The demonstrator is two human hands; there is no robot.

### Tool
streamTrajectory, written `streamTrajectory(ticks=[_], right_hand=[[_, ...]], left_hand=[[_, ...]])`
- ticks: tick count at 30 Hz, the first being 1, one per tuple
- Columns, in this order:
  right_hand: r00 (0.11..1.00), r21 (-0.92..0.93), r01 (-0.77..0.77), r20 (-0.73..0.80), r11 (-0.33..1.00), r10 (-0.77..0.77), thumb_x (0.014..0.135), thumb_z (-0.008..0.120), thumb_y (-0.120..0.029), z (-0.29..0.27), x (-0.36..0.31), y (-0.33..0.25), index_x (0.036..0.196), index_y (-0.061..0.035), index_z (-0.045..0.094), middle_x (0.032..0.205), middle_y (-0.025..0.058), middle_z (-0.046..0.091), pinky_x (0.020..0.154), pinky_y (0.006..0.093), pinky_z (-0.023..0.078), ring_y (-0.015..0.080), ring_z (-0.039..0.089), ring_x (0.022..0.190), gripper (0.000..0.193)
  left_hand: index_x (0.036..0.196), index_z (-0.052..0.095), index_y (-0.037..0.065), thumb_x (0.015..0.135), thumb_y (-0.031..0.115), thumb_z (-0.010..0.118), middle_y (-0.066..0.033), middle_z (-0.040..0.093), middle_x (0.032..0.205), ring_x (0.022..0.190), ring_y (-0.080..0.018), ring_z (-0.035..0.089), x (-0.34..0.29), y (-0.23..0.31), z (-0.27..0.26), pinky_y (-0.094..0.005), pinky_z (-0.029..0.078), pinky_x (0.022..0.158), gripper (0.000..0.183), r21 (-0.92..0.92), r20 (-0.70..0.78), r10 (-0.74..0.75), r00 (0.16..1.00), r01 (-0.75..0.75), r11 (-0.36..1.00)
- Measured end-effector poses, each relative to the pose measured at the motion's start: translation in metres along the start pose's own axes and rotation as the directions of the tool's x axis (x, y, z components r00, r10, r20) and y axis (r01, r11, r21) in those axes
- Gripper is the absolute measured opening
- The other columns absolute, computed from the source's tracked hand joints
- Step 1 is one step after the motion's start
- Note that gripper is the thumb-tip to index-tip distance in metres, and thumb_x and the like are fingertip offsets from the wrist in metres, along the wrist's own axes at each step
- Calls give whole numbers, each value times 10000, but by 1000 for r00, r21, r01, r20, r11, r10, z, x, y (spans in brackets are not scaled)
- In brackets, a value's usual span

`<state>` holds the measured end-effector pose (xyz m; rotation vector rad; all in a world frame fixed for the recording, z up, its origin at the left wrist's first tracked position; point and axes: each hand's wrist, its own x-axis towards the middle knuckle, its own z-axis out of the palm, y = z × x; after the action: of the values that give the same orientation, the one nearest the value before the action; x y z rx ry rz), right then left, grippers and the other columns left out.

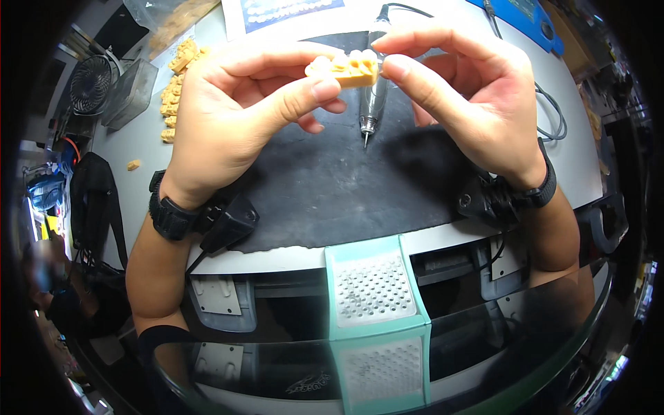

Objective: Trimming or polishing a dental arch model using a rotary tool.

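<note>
Raised above a black mat (pixel 311 187), a small yellow dental model (pixel 356 78) with pale teeth along its top is gripped by my left hand (pixel 232 111), thumb in front and fingers behind. My right hand (pixel 477 97) is at the model's right end, thumb and index finger closed in a pinch. Whatever lies between those two fingertips is too small to make out. Behind the model, a silver rotary handpiece (pixel 373 107) with a thin bur lies on the mat, its tip toward me. The model and my fingers partly hide its body.
Several yellow dental models (pixel 170 97) lie left of my left hand, with a small yellow piece (pixel 133 164) nearer. A clear box (pixel 131 92) and a black fan (pixel 92 84) stand far left. A blue device (pixel 529 24) is far right. A green-framed perforated plate (pixel 373 290) juts from the front edge.
</note>
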<state>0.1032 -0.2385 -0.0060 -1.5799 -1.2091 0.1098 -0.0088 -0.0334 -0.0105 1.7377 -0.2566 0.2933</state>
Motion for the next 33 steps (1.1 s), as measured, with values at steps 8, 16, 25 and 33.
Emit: streamTrajectory(ticks=[8,16,25,33], right_hand=[[997,12,33,70,999,-33,815,678,-2,3,-4,-6,1108,47,607,981,98,662,535,163,454,56,585,637,306],[1000,-57,16,-20,998,-17,845,644,-3,9,-7,-11,1105,33,612,840,69,669,488,165,414,50,551,578,264],[998,-72,58,-29,996,-60,845,649,-10,10,-5,-10,1103,38,605,877,81,665,494,169,422,58,562,598,266],[994,-90,106,-10,990,-107,837,654,2,8,-5,-8,1104,41,604,897,82,661,496,168,421,57,561,609,275]], left_hand=[[1122,600,-30,860,92,648,-154,662,1015,828,-199,671,-1,1,-1,-248,528,615,293,10,7,-1,1000,1,1000],[1123,603,-16,875,117,633,-164,651,1045,847,-243,678,-1,-4,-3,-256,541,620,283,19,9,53,999,-53,998],[1139,592,-24,888,102,609,-171,646,1047,827,-231,677,-1,-6,-8,-253,534,606,282,3,37,96,995,-96,995],[1156,573,-34,874,49,616,-178,645,1049,856,-222,667,-3,-4,-6,-265,544,650,297,-124,35,18,999,-14,992]])
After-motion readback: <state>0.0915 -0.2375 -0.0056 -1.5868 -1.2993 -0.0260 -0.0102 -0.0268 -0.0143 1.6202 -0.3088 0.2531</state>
